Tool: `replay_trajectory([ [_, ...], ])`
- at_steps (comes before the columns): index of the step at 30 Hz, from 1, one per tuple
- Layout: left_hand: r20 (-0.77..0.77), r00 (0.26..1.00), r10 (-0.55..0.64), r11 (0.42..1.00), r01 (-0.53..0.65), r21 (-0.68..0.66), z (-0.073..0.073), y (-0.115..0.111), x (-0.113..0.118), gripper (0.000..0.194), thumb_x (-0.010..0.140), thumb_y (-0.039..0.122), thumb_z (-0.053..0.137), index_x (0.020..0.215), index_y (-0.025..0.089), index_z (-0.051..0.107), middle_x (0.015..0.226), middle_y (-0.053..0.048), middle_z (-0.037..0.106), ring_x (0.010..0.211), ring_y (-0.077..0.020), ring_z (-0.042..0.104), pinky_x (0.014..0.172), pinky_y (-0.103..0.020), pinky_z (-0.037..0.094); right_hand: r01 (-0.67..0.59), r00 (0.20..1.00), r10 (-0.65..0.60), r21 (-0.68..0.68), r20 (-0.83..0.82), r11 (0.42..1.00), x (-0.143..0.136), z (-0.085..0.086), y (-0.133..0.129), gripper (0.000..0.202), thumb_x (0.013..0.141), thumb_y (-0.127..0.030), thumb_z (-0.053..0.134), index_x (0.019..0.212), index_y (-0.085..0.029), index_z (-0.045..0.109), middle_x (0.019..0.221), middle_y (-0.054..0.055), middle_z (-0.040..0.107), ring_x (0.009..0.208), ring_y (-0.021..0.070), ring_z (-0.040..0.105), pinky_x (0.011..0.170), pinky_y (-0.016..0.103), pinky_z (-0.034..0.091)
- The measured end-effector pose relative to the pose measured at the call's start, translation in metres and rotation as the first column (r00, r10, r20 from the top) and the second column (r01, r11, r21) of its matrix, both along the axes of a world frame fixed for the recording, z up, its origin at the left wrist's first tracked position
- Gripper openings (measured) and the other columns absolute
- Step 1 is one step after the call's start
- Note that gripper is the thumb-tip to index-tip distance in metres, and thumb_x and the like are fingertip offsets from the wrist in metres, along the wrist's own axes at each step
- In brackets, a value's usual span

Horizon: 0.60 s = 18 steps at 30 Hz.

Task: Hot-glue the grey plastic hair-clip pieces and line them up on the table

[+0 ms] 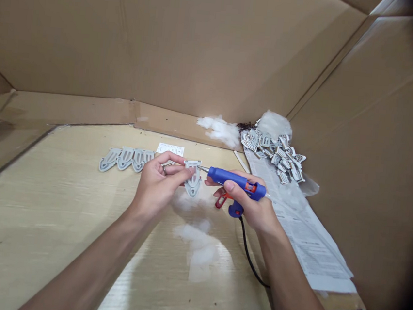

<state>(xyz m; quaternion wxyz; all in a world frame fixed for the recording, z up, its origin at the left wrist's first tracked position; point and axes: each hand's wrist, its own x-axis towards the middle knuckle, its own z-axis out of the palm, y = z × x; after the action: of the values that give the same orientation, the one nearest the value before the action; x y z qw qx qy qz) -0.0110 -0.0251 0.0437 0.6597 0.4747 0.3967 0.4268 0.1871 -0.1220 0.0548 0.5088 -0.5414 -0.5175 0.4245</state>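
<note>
Between the thumb and fingers of my left hand (162, 182) is a light grey, boat-shaped slotted piece (192, 185), its pointed end downward. My right hand (248, 198) grips a blue hot glue gun (228, 177) with an orange-red trigger. The gun's metal nozzle meets or nearly meets the upper right part of the piece; I cannot tell whether it touches. Left of my left hand, several similar grey pieces (125, 159) lie in a row on the table. A small white printed card (170, 149) lies just behind my left hand.
White fluffy stuffing (219, 129) sits at the back, with more wisps (199, 247) on the table (56, 238) in front. A heap of grey pieces (276, 149) rests on newspaper (308, 233) at right. The gun's black cord (250, 256) trails toward me. Cardboard walls (187, 46) enclose the table.
</note>
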Motion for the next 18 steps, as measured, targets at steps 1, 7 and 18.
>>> replay_trajectory([
  [1,0.002,1.000,-0.003,1.000,0.003,0.000,0.0002,-0.0002,0.0000,0.043,0.068,0.037,0.091,0.090,0.018,0.060,0.072,-0.002,0.077,0.063,-0.0077,0.066,0.064,-0.016,0.052,-0.010,1.000,0.010,-0.003,-0.010,1.000,0.0006,-0.0014,0.0003,0.038,0.095,-0.050,0.077,0.115,-0.018,0.079,0.116,0.013,0.079,0.082,0.0189,0.076,0.059,0.023,0.060],
  [7,0.006,1.000,-0.015,1.000,0.015,0.018,-0.0002,-0.0010,-0.0006,0.042,0.070,0.037,0.090,0.090,0.018,0.058,0.070,0.000,0.075,0.063,-0.0071,0.066,0.065,-0.015,0.051,-0.023,1.000,0.023,-0.004,-0.011,1.000,0.0011,-0.0046,0.0000,0.039,0.096,-0.050,0.076,0.117,-0.018,0.079,0.118,0.014,0.079,0.085,0.0203,0.077,0.061,0.025,0.061],
  [18,0.005,1.000,-0.020,0.999,0.020,0.028,0.0011,-0.0032,-0.0001,0.041,0.071,0.035,0.088,0.089,0.019,0.055,0.070,0.000,0.075,0.062,-0.0069,0.065,0.062,-0.015,0.049,0.000,1.000,0.001,-0.023,0.027,1.000,0.0004,-0.0054,0.0001,0.040,0.095,-0.051,0.077,0.117,-0.018,0.079,0.118,0.014,0.079,0.088,0.0218,0.078,0.058,0.024,0.059],
])
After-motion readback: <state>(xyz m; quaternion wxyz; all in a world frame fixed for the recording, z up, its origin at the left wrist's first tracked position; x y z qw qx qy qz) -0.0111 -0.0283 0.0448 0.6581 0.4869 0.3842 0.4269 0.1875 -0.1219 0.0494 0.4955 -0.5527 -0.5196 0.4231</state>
